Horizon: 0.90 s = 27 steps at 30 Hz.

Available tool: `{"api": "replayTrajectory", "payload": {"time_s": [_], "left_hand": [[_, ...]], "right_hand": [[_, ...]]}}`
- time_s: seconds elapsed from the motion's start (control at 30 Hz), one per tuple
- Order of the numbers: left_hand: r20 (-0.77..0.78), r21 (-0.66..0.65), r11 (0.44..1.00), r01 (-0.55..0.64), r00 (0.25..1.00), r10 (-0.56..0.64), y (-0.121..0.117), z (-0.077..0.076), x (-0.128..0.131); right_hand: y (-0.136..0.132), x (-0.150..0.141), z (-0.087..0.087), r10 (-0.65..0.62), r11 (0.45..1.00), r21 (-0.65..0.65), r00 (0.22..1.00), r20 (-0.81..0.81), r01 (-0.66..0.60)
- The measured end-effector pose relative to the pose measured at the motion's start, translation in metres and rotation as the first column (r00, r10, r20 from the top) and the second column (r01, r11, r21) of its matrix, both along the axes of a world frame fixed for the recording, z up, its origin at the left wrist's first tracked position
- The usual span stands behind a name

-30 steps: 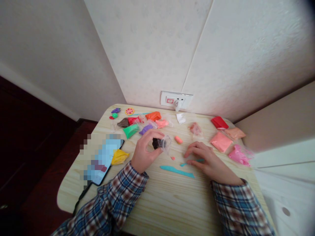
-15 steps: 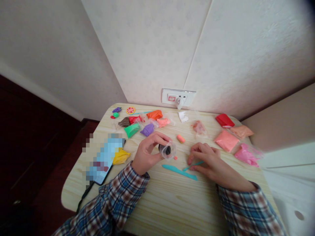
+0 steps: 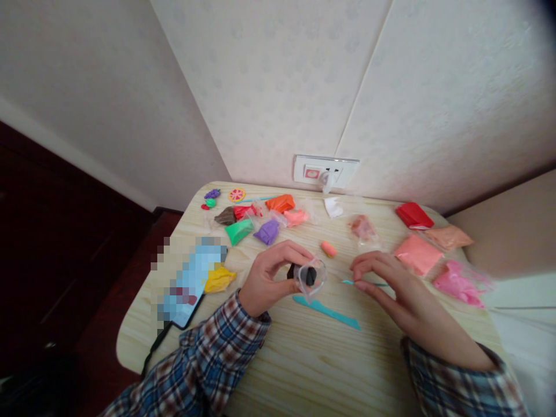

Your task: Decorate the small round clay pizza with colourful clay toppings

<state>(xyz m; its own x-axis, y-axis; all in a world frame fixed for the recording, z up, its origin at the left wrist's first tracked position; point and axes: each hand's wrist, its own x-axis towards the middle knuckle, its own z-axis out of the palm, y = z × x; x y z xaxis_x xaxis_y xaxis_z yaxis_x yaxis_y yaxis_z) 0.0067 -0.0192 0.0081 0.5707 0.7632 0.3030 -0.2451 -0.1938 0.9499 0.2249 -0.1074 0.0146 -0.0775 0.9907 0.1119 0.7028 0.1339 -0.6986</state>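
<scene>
My left hand is closed around a clear plastic bag of black clay, its opening turned to the right. Between the thumb and fingers of my right hand is a thin teal modelling tool, its tip pointing left toward the bag. A larger teal clay knife lies flat on the table just below both hands. Behind them rests a small salmon-coloured clay piece.
Bagged clay lies around: green, purple, orange, yellow, salmon, pink. A phone lies at left. Small clay grapes sit at the back left. A wall socket is behind the table.
My right hand has picked the thin teal tool up off the table. The bag in my left hand now has its opening facing more toward me. The view has shifted slightly.
</scene>
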Motion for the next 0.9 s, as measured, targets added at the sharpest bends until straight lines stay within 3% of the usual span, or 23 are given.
{"api": "replayTrajectory", "payload": {"time_s": [0.1, 0.2, 0.37, 0.9], "left_hand": [[-0.016, 0.04, 0.999, -0.002, 1.0, 0.002, 0.0, 0.001, 0.0], [-0.037, 0.088, 0.996, 0.013, 0.999, -0.01, -0.002, 0.003, 0.0], [-0.08, 0.148, 0.989, 0.024, 0.997, -0.012, -0.003, 0.006, 0.001], [-0.064, 0.147, 0.988, 0.051, 0.997, -0.042, -0.002, 0.005, 0.003]], "right_hand": [[-0.003, -0.009, 0.012, -0.111, 0.989, 0.08, 0.981, -0.16, 0.125], [-0.008, -0.024, 0.022, -0.142, 0.973, 0.141, 0.954, -0.263, 0.184], [-0.012, -0.044, 0.028, -0.016, 0.982, 0.172, 0.945, -0.328, 0.076], [-0.019, -0.051, 0.025, -0.021, 0.955, 0.29, 0.99, -0.138, 0.061]]}}
